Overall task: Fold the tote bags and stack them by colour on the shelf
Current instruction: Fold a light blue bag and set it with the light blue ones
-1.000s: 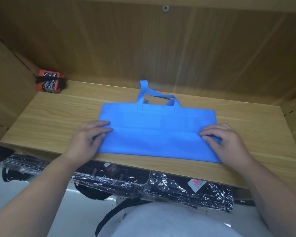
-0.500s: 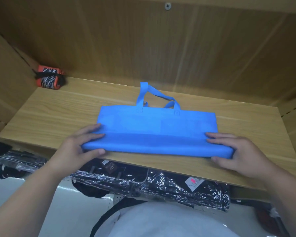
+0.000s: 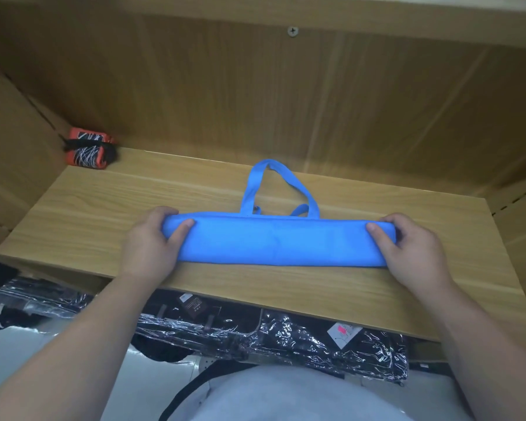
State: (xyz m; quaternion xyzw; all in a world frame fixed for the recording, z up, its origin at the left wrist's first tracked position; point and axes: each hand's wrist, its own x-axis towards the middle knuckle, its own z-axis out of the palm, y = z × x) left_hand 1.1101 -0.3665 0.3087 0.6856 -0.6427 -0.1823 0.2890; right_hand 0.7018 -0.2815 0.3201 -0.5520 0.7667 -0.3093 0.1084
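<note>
On wooden shelf (image 3: pixel 88 214): folded blue tote bag (image 3: pixel 280 241), long axis 9-to-3 o'clock, handles (image 3: pixel 274 186) pointing 12. Left hand (image 3: pixel 151 243) grasps 9 o'clock end, right hand (image 3: pixel 413 247) grasps 3 o'clock end.

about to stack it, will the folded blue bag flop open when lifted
Probably floppy: the blue bag is soft cloth, its fold puffy between left hand and right hand. Likely light, being thin. Loose handles would probably dangle.

I see a plain bright blue bag (image 3: pixel 280 241) on a light wood-grain shelf (image 3: pixel 104 214). The roll (image 3: pixel 88 151) in the corner is orange with white scribbled lines and a black band. Below, black goods (image 3: pixel 255 332) carry a pink-marked tag (image 3: pixel 342 330).
</note>
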